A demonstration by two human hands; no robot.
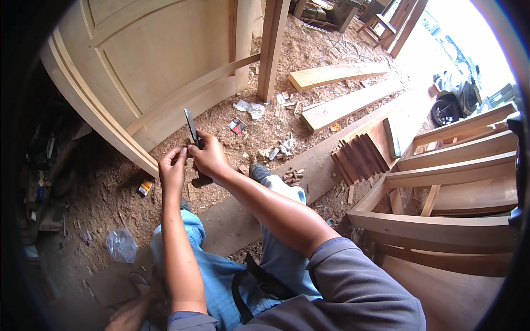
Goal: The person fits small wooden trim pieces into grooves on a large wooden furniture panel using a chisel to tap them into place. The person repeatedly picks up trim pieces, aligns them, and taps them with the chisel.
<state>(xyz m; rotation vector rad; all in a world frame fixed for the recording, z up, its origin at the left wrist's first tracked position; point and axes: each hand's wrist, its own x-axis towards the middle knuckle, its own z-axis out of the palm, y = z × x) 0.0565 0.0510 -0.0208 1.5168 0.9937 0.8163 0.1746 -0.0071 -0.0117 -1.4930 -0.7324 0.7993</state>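
My right hand (208, 157) is closed around a slim dark tool with a flat blade (191, 124) that points up and away from me. Its exact kind cannot be made out, and a dark part of it shows below my fingers. Close against it, my left hand (173, 164) has thumb and fingertips pinched together. Whatever they pinch is too small or hidden to name. Both hands are raised in front of my knees, over a floor strewn with wood shavings (221, 118). A pale wooden door panel (165, 44) stands beyond them on the left.
A long plank (232, 223) runs under my legs. Boards (353, 105) and a stack of dark slats (360, 160) lie ahead right. Wooden frames (441, 222) rise at my right. A clear plastic bag (121, 245) lies left, and a motorbike (455, 99) stands far right.
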